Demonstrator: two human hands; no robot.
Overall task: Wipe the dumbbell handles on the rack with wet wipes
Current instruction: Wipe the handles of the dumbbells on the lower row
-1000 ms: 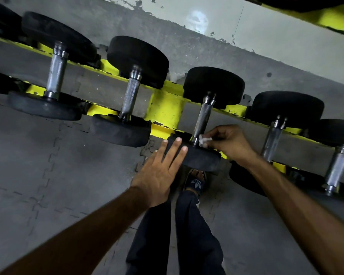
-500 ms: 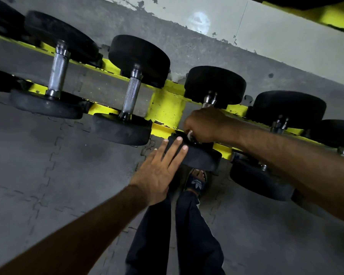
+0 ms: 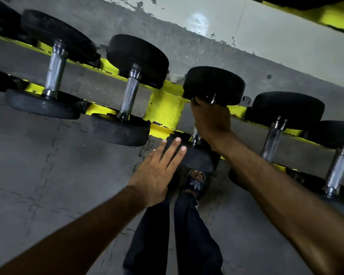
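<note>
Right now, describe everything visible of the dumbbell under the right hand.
The dumbbell has two round, matte black heads, rubber by the look, joined by a shiny metal handle. It lies across the yellow rack, one head toward the wall, the other toward the person. The right hand curls round the handle, hiding most of it; no wipe shows. The left hand rests straight fingers on the near head.

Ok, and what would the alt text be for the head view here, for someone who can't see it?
The right hand grips the handle of the middle dumbbell on a yellow rack, while the left hand rests flat, fingers straight, on its near head. Other dumbbells sit on either side; no wipe shows.
</note>
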